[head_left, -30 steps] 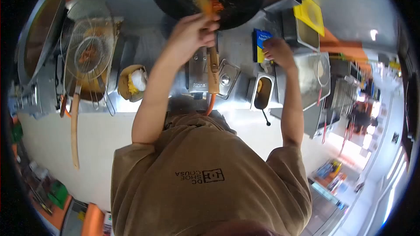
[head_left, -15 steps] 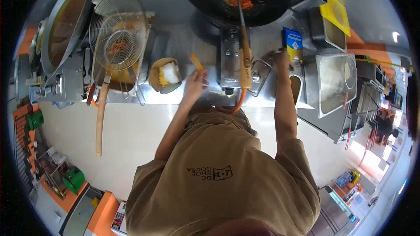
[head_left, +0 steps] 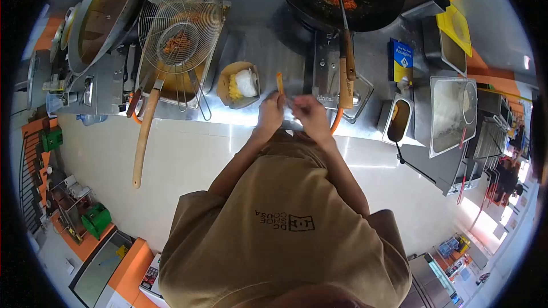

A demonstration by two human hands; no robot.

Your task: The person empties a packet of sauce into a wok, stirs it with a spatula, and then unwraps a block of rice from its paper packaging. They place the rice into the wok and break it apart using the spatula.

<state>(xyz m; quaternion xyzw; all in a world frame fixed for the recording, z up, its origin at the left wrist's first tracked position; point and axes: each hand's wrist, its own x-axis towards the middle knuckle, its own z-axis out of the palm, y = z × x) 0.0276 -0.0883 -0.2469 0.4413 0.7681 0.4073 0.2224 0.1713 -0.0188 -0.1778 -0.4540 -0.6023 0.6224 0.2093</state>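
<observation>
My left hand point(head_left: 272, 113) is closed around the lower end of a slim orange stick-like thing point(head_left: 279, 82), which points up from the fingers. Close beside it, my right hand point(head_left: 311, 116) has its fingers curled and pinched, slightly blurred; a small pale thing may be between the two hands, but I cannot make it out. Left of my hands, an open cardboard box point(head_left: 227, 96) holds yellow food and a white lump. The black wok point(head_left: 374, 11) at the back has red-orange food and a wooden-handled ladle point(head_left: 346, 74) in it.
A wire strainer point(head_left: 181, 20) rests over a metal tray point(head_left: 212, 57) at left, near a large pan point(head_left: 108, 17). To the right are a gas stove point(head_left: 324, 80), a blue-yellow pack point(head_left: 402, 60), a small steel container point(head_left: 406, 115) and a larger steel pan point(head_left: 451, 117).
My right hand has moved left from beside the blue-yellow pack to my left hand. The orange thing stays in my left hand, now more upright. The view has shifted slightly.
</observation>
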